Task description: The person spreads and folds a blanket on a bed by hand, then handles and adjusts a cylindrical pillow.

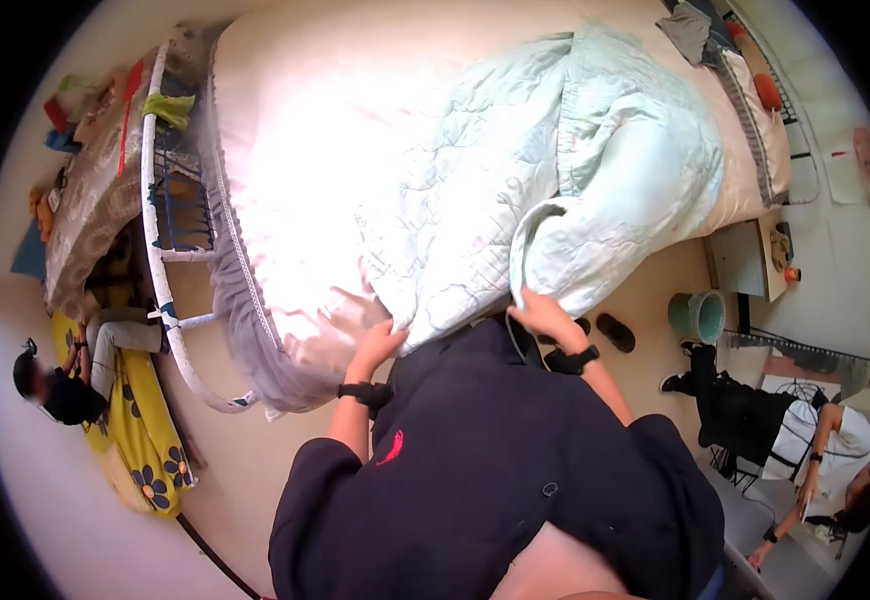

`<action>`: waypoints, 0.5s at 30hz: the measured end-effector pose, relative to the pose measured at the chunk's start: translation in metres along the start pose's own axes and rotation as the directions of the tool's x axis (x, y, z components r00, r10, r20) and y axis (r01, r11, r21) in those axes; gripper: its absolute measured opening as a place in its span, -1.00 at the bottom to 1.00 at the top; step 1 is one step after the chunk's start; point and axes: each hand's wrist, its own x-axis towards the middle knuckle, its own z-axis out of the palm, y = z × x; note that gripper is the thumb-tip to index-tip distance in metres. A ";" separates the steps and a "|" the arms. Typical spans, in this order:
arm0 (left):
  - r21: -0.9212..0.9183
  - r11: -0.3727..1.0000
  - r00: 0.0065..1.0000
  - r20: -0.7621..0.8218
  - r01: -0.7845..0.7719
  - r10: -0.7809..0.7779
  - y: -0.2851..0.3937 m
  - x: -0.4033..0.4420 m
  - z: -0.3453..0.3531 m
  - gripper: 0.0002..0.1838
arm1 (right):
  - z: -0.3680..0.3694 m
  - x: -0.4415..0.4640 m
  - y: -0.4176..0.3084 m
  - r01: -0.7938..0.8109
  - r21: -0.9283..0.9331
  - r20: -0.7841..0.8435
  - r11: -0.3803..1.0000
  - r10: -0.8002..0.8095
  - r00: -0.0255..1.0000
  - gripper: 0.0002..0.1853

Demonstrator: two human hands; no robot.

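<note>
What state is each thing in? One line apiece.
Left hand: gripping the quilt's near edge
Right hand: gripping the same edge, farther right
Quilt: rumpled, partly folded over
Sheet: wrinkled near the left hand
Green cloth: draped over the bed rail
Bucket: uncovered, on the floor
Dark shoe: unworn, on the floor

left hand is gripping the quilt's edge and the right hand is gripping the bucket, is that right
Not quite: in the head view, the right hand grips the quilt too, not the bucket. The left hand does grip the quilt's edge.
</note>
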 end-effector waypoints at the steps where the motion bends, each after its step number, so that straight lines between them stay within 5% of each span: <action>1: -0.108 0.993 0.991 0.130 0.055 -0.041 -0.004 0.009 -0.004 -0.60 | 0.016 -0.002 -0.002 -0.026 -0.137 0.244 0.990 0.059 0.968 -0.49; 3: -0.174 0.970 0.936 0.335 0.172 -0.106 -0.001 0.030 -0.019 -0.57 | 0.028 -0.003 0.001 -0.028 -0.162 0.317 0.986 0.078 0.945 -0.41; 4: 0.111 0.977 0.924 0.322 0.182 -0.208 0.002 0.045 -0.028 -0.52 | 0.025 -0.003 -0.003 -0.086 -0.143 0.307 0.986 0.127 0.943 -0.42; 5: 0.106 0.984 0.931 0.320 0.146 -0.173 0.004 0.059 -0.036 -0.48 | 0.025 -0.002 0.003 -0.086 -0.068 0.195 0.994 0.098 0.976 -0.46; 6: 0.100 0.989 0.938 0.318 0.109 -0.136 0.007 0.069 -0.041 -0.44 | -0.003 -0.007 -0.023 -0.254 0.061 0.211 0.965 0.237 0.948 -0.49; 8: -0.260 0.931 0.963 0.143 0.257 -0.227 0.029 0.073 -0.046 -0.36 | 0.008 0.006 0.001 -0.129 -0.051 -0.193 0.990 0.117 0.974 -0.48; 10: -0.416 0.841 0.934 0.241 0.346 -0.265 0.015 0.101 -0.052 -0.33 | -0.011 0.015 -0.014 -0.080 -0.085 -0.457 0.993 0.033 0.889 -0.44; 11: -0.614 0.650 0.894 0.292 0.448 -0.340 0.007 0.112 -0.053 -0.37 | -0.015 0.025 -0.016 -0.032 -0.100 -0.566 0.995 -0.030 0.824 -0.43; 12: -0.759 0.403 0.844 0.359 0.512 -0.398 0.003 0.119 -0.053 -0.41 | -0.020 0.034 -0.018 -0.045 -0.089 -0.569 0.995 -0.014 0.822 -0.43; 13: -0.792 0.321 0.832 0.384 0.520 -0.400 -0.001 0.122 -0.053 -0.49 | -0.024 0.044 -0.021 -0.066 -0.224 -0.626 0.972 -0.091 0.775 -0.39; 15: -0.809 0.367 0.869 0.323 0.458 -0.374 -0.009 0.121 -0.044 -0.49 | -0.026 0.063 -0.023 -0.105 -0.344 -0.670 0.933 -0.166 0.723 -0.36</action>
